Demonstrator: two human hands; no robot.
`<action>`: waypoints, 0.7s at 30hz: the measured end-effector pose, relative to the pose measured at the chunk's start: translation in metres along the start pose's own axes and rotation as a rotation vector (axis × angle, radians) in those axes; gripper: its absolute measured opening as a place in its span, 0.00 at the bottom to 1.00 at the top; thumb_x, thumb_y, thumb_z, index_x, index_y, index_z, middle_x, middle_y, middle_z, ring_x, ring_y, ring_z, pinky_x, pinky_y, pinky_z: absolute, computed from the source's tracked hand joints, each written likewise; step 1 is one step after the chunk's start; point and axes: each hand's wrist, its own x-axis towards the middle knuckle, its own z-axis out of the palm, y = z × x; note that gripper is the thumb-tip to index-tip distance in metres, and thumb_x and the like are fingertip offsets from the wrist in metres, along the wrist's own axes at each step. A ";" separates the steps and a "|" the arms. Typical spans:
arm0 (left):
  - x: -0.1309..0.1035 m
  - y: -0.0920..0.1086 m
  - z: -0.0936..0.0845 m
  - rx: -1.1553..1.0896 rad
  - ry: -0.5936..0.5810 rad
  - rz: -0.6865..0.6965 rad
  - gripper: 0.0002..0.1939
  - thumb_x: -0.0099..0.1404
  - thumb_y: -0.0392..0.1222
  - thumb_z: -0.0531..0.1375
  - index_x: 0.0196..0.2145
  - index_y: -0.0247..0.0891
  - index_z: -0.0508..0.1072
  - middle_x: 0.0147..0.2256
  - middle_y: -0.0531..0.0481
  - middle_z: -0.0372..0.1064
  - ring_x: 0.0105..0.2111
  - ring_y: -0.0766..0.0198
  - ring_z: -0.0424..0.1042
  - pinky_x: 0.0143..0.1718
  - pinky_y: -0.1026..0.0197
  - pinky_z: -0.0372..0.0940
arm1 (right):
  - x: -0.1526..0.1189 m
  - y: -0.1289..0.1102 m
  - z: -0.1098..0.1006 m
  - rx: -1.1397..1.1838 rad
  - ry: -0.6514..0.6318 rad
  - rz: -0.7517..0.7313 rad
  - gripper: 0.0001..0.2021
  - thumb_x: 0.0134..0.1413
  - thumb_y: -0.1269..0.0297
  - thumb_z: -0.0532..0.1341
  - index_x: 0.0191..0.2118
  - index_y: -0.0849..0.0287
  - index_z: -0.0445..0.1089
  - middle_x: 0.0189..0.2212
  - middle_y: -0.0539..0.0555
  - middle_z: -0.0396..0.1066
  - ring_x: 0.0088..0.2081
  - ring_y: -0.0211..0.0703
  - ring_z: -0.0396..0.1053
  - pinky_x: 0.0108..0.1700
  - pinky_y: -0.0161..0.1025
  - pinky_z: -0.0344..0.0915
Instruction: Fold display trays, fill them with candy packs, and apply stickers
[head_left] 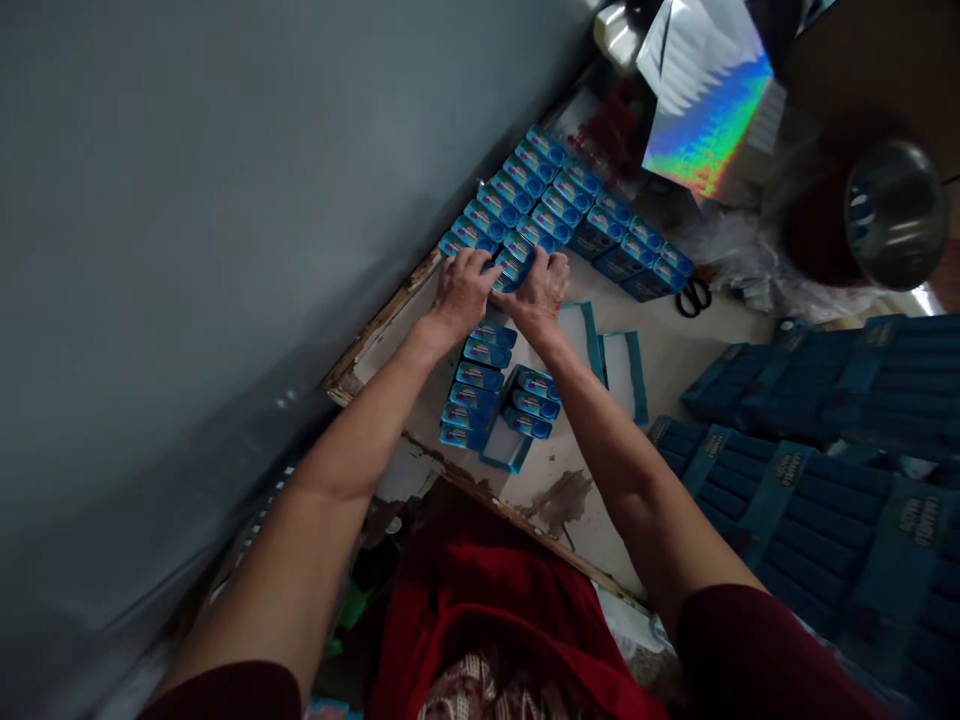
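Note:
My left hand (463,290) and my right hand (537,288) are close together at the near end of rows of small blue printed boxes (517,190). Between them is a blue box (513,268), with fingers closed around it from both sides. My palms and fingers hide its lower part. Just below my hands runs a row of several similar boxes (480,376). To its right, a few more boxes (534,406) stand in or over a shallow open carton part (516,462) with a pale inside.
Two shallow blue-edged carton parts (640,385) lie right of my hands. Black scissor handles (694,298) rest beside the boxes. Stacked blue packs (795,480) fill the right side. A grey wall (225,200) borders the worn table (555,500). A shiny silver sheet (709,90) is at the back.

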 end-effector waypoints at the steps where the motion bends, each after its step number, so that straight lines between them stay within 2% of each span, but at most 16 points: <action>1: 0.004 -0.003 0.006 0.004 -0.022 0.000 0.14 0.73 0.36 0.59 0.51 0.40 0.81 0.58 0.37 0.76 0.62 0.42 0.69 0.68 0.37 0.61 | -0.003 -0.001 0.000 0.003 0.018 0.005 0.47 0.63 0.34 0.62 0.73 0.67 0.55 0.64 0.77 0.59 0.68 0.74 0.58 0.65 0.73 0.61; 4: 0.001 -0.006 0.010 -0.007 -0.052 -0.024 0.13 0.73 0.35 0.59 0.51 0.39 0.81 0.56 0.39 0.77 0.63 0.45 0.70 0.70 0.36 0.59 | -0.007 -0.004 -0.003 0.018 0.016 -0.043 0.45 0.66 0.34 0.58 0.72 0.67 0.55 0.65 0.77 0.59 0.69 0.73 0.57 0.67 0.75 0.58; 7: -0.011 -0.009 -0.001 -0.015 -0.083 -0.002 0.13 0.72 0.34 0.61 0.52 0.40 0.80 0.56 0.45 0.78 0.64 0.52 0.67 0.75 0.34 0.53 | -0.001 -0.011 -0.005 0.014 -0.070 -0.128 0.44 0.67 0.33 0.57 0.72 0.68 0.53 0.67 0.76 0.56 0.70 0.72 0.56 0.67 0.77 0.57; 9: -0.027 -0.006 -0.008 0.009 -0.063 0.020 0.15 0.71 0.33 0.62 0.53 0.40 0.79 0.57 0.48 0.77 0.67 0.52 0.65 0.77 0.30 0.49 | 0.007 -0.019 -0.002 0.013 -0.125 -0.123 0.45 0.67 0.36 0.59 0.73 0.70 0.52 0.67 0.75 0.57 0.69 0.72 0.57 0.67 0.78 0.56; 11: -0.056 0.008 -0.016 0.041 0.010 0.025 0.15 0.73 0.35 0.61 0.54 0.42 0.80 0.59 0.46 0.77 0.68 0.50 0.66 0.77 0.30 0.52 | 0.015 -0.027 0.000 -0.006 -0.164 -0.065 0.47 0.64 0.43 0.65 0.75 0.70 0.50 0.67 0.74 0.57 0.69 0.71 0.59 0.69 0.76 0.56; 14: -0.128 0.049 -0.024 0.054 0.099 0.076 0.15 0.77 0.39 0.58 0.53 0.49 0.82 0.59 0.44 0.78 0.66 0.49 0.71 0.73 0.36 0.63 | 0.018 -0.032 -0.015 -0.051 -0.219 -0.003 0.54 0.55 0.57 0.74 0.79 0.67 0.47 0.69 0.70 0.58 0.69 0.68 0.59 0.70 0.69 0.61; 15: -0.157 0.066 -0.026 0.042 0.095 0.090 0.15 0.77 0.38 0.58 0.53 0.49 0.83 0.58 0.45 0.79 0.65 0.49 0.73 0.71 0.37 0.65 | 0.013 -0.030 -0.030 -0.044 -0.221 -0.005 0.56 0.53 0.58 0.75 0.80 0.65 0.46 0.68 0.69 0.59 0.68 0.67 0.60 0.70 0.66 0.64; 17: -0.219 0.102 -0.024 -0.024 -0.004 0.074 0.16 0.76 0.37 0.58 0.53 0.48 0.83 0.54 0.45 0.81 0.60 0.50 0.78 0.66 0.39 0.73 | -0.011 -0.020 -0.074 0.024 -0.167 -0.047 0.57 0.54 0.53 0.75 0.81 0.64 0.45 0.68 0.66 0.60 0.68 0.64 0.60 0.70 0.63 0.65; 19: -0.278 0.134 -0.019 -0.171 -0.144 -0.057 0.15 0.77 0.39 0.57 0.51 0.49 0.83 0.48 0.45 0.84 0.52 0.52 0.83 0.58 0.44 0.79 | -0.058 -0.005 -0.134 0.149 -0.042 -0.150 0.55 0.60 0.42 0.68 0.81 0.61 0.44 0.69 0.65 0.59 0.71 0.63 0.57 0.74 0.62 0.61; 21: -0.328 0.160 -0.014 -0.396 -0.245 -0.289 0.14 0.77 0.45 0.58 0.52 0.51 0.83 0.45 0.46 0.85 0.46 0.52 0.85 0.50 0.47 0.83 | -0.125 0.012 -0.193 0.274 0.076 -0.279 0.50 0.66 0.38 0.60 0.82 0.60 0.42 0.72 0.64 0.55 0.73 0.67 0.56 0.76 0.65 0.59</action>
